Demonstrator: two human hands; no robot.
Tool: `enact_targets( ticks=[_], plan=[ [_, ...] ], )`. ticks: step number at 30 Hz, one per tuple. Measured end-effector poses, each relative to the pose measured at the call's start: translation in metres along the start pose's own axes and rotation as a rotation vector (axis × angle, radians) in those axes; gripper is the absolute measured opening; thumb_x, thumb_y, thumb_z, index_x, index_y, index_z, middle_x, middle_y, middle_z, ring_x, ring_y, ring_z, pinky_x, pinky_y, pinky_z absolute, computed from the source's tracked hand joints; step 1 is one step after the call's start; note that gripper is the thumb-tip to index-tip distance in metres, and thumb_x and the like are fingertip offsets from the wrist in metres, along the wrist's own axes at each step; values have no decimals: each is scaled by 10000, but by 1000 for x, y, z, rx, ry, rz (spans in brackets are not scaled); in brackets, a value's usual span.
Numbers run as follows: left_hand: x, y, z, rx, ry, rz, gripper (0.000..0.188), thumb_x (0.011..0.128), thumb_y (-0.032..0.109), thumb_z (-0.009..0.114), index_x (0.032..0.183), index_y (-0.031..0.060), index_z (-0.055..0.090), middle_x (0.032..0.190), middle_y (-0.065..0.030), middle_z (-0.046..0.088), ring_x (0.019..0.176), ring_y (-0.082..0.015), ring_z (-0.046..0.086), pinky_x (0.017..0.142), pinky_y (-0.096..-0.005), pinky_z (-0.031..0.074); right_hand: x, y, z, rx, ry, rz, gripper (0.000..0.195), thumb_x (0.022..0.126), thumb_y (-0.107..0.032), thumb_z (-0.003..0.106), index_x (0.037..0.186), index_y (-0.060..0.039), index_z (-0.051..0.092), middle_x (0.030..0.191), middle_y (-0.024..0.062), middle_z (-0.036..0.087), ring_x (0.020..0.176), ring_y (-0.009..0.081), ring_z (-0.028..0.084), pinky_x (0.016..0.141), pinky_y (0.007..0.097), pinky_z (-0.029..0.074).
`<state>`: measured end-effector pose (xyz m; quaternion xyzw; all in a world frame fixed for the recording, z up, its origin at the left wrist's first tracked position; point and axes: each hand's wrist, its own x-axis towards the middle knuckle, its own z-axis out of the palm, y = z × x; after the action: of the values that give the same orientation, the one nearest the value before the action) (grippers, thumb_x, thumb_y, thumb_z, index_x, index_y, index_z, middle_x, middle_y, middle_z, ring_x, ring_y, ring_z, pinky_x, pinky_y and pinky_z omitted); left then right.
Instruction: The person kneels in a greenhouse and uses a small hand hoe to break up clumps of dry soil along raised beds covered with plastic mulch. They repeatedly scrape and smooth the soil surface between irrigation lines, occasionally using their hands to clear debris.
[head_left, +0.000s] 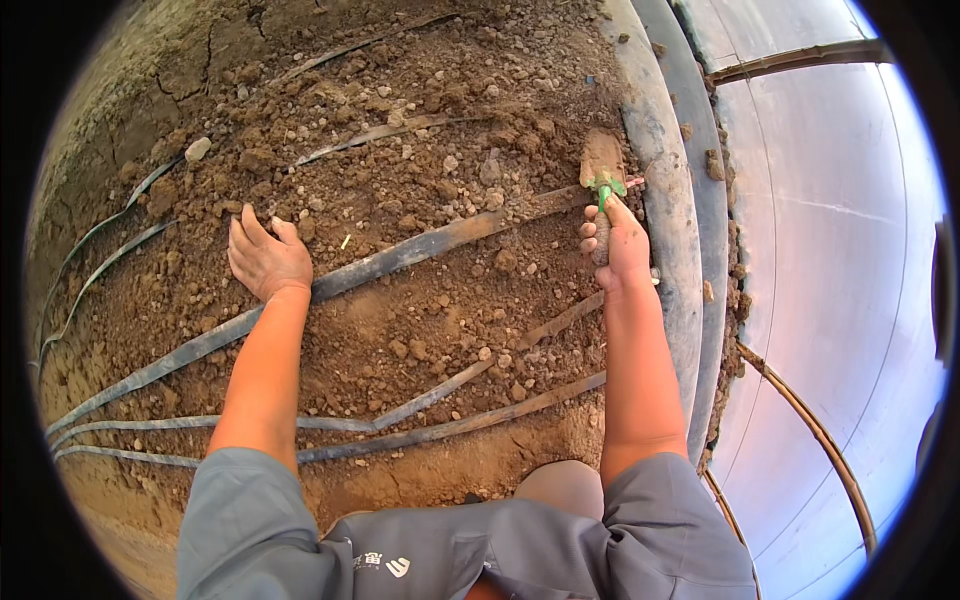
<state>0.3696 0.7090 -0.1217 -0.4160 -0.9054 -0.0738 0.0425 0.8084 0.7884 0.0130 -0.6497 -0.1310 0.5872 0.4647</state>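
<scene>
My right hand (621, 238) is closed around the handle of a garden trowel (602, 161); its soil-coated blade points away from me, beside the long grey pipe at the right. A bit of green shows at the trowel's neck. On the left, my left hand (268, 251) rests palm down on loose brown soil (420, 330), fingers apart, with small clods at the fingertips. A flat black drip tape (405, 251) crosses the soil between both hands and runs just below the left one.
Thinner drip tapes (450, 427) lie nearer my knees, and others (112, 217) curve at the far left. A thick grey pipe (675, 247) borders the soil. Beyond it stands plastic sheeting (817, 247) with bamboo poles (825, 442). A pale stone (198, 149) lies upper left.
</scene>
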Motion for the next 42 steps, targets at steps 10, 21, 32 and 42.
enact_targets(
  ticks=[10, 21, 32, 42],
  plan=[
    [1, 1, 0, -4, -5, 12, 536, 1086, 378, 447, 1572, 199, 312, 1593, -158, 366, 1499, -362, 331, 1246, -541, 275, -28, 38, 36, -368, -312, 125, 536, 1111, -277, 528, 1608, -144, 377, 852, 22, 596, 593, 122, 555, 451, 274, 439],
    [4, 5, 1, -30, -4, 11, 542, 1099, 412, 418, 1589, 206, 314, 1629, -154, 340, 1518, -359, 301, 1255, -531, 246, 46, 27, 58, 61, 8, -43, 203, 1116, -300, 493, 1054, -110, 526, 819, 38, 562, 579, 142, 521, 469, 292, 434],
    [-2, 7, 4, 10, -53, 1, 550, 1105, 416, 410, 1606, 223, 290, 1634, -148, 323, 1517, -355, 300, 1250, -534, 265, 64, 22, 63, 135, -78, -4, 232, 1115, -333, 497, 1004, -129, 485, 812, 29, 551, 582, 157, 509, 462, 308, 426],
    [2, 11, 1, -10, 2, 25, 539, 1076, 351, 456, 1570, 182, 320, 1595, -164, 372, 1501, -353, 335, 1257, -533, 260, 68, 30, 101, 198, -190, -29, 221, 1117, -344, 518, 1061, -131, 528, 840, 20, 577, 608, 137, 511, 484, 284, 441]
  ],
)
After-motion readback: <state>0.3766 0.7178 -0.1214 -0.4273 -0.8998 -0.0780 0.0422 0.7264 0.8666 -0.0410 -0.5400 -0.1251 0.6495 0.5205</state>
